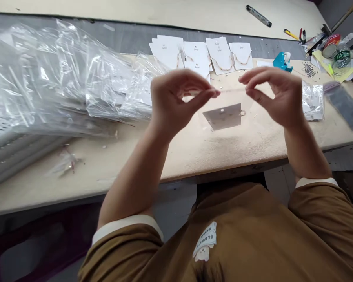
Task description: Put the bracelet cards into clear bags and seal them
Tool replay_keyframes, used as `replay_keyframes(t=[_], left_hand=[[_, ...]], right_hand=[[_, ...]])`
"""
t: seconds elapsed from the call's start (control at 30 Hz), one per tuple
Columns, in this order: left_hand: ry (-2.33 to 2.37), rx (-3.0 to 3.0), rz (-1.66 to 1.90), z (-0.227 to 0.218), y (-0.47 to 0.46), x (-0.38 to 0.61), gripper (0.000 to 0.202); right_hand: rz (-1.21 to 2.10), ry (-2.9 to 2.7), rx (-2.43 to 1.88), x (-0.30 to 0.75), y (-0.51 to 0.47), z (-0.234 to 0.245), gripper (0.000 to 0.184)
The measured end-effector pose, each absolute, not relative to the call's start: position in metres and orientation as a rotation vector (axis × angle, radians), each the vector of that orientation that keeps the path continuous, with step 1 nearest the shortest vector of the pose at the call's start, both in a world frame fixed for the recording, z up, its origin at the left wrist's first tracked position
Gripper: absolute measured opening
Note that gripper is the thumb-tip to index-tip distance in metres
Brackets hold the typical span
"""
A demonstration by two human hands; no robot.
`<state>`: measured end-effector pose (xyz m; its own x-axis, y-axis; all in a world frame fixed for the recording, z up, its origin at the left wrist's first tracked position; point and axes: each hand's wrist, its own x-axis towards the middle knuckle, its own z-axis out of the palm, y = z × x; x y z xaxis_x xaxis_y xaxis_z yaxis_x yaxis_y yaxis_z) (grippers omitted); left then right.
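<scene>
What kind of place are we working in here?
Probably a jewellery carding and packing bench: necklaces on white display cards, a heap of clear plastic bags, and a fine strand pinched between the left hand and right hand.

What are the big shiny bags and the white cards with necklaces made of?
The big bags look like thin clear plastic: glossy and crinkled, and you can see through them. The white cards look like stiff paper with a smooth, dull finish, since they lie flat with crisp corners. The necklaces look beaded, but they are too small to tell what from.
</scene>
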<state>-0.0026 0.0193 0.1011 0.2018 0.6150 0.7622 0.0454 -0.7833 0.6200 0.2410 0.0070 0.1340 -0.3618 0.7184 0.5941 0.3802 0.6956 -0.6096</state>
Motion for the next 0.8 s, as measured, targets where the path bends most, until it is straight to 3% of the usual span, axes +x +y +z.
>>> replay_keyframes(t=[0.17,0.3,0.37,0.47,0.53,0.63,0.8], left_hand=[[0.452,2.093,1.648,0.150,0.072,0.012,0.013],[0.292,2.108,1.837,0.164,0.072,0.027,0.006],[0.341,2.206,1.820,0.151,0.049,0.028,0.003],[0.358,2.349,1.574,0.106,0.006,0.023,0.006],[0.323,2.388,1.277,0.070,-0.020,0.017,0.008],[0.233,2.381,0.949,0.031,-0.042,0.010,0.030],[0.440,2.423,0.717,0.012,-0.035,0.022,0.033]], right_hand=[[0.376,-1.883,-0.663,0.245,0.061,0.183,0.006],[0.212,-1.890,-0.525,0.255,0.059,0.198,0.010],[0.124,-1.968,-0.555,0.265,0.033,0.189,0.003],[0.088,-2.169,-0.712,0.285,-0.020,0.151,0.011],[0.215,-2.321,-0.816,0.300,-0.053,0.118,0.009],[0.512,-2.478,-0.998,0.319,-0.092,0.074,0.008],[0.619,-2.190,-1.191,0.309,-0.123,0.032,0.012]])
